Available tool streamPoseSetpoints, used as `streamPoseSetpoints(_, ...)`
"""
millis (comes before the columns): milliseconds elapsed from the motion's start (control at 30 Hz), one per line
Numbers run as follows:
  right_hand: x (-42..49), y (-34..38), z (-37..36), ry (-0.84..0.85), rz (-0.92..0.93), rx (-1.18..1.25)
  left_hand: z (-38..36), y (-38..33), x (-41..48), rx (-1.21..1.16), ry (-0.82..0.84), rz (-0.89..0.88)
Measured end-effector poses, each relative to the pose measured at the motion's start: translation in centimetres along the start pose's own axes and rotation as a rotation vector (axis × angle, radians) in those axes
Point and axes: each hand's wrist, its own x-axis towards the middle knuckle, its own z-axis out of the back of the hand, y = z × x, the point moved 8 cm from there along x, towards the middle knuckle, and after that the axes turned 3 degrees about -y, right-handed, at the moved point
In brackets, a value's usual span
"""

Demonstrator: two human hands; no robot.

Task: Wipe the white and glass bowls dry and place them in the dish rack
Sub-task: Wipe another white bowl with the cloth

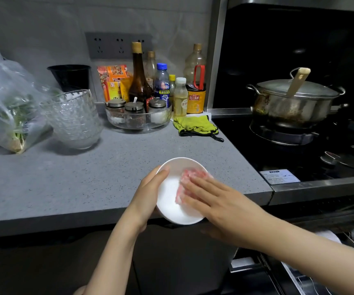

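Right now you are holding the white bowl (pixel 169 196) tilted up on edge, its open face turned toward you, just over the front edge of the bench (pixel 86 184). A pink cloth (pixel 190 177) is lying inside it, against the upper right of the inner wall.

The bowl is sitting between your two hands. Your left grip (pixel 148 194) is clasping the left rim, with the thumb hooked over the lip and the other fingers curled behind the wall. Your right grip (pixel 216 201) is reaching in from the right with fingers nearly straight and together, pressing the cloth flat against the inside; it is grasping nothing, only pushing.

By my reading you are partway through drying this first bowl, and the outside is probably not yet wiped.

The stack of glass bowls (pixel 76 120) is standing well apart, at the back left of the bench beside a plastic bag of greens (pixel 12 111), so your left grip is the nearer one for that reach. A pull-out wire rack (pixel 287 271) is showing low on your right, under the stove; I am taking it for the dish rack, though little of it is visible. It is lying on the right grip's side.
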Motion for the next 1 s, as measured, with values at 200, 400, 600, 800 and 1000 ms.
streamPoseSetpoints(200, 0.6, 2.9, 0.6, 0.043, -0.003, 0.211, -0.4, 1.0, -0.5, -0.074, -0.05, 0.036)
streamPoseSetpoints(400, 3.1, 0.3, 0.8, -0.055, -0.179, 0.048, 0.1, 0.7, -0.6, -0.189, -0.145, 0.016)
streamPoseSetpoints(600, 2.6, 2.5, 2.6, -0.253, -0.118, 0.161, 0.5, 0.6, -0.6, -0.212, -0.183, 0.019)
streamPoseSetpoints(800, 3.7, 0.5, 1.4, -0.22, -0.198, 0.078, -0.2, 0.8, -0.7, -0.194, -0.146, 0.021)
streamPoseSetpoints(1000, 3.6, 1.2, 3.3, -0.312, -0.198, 0.106, 0.0, -0.1, -0.8, -0.231, -0.13, 0.001)
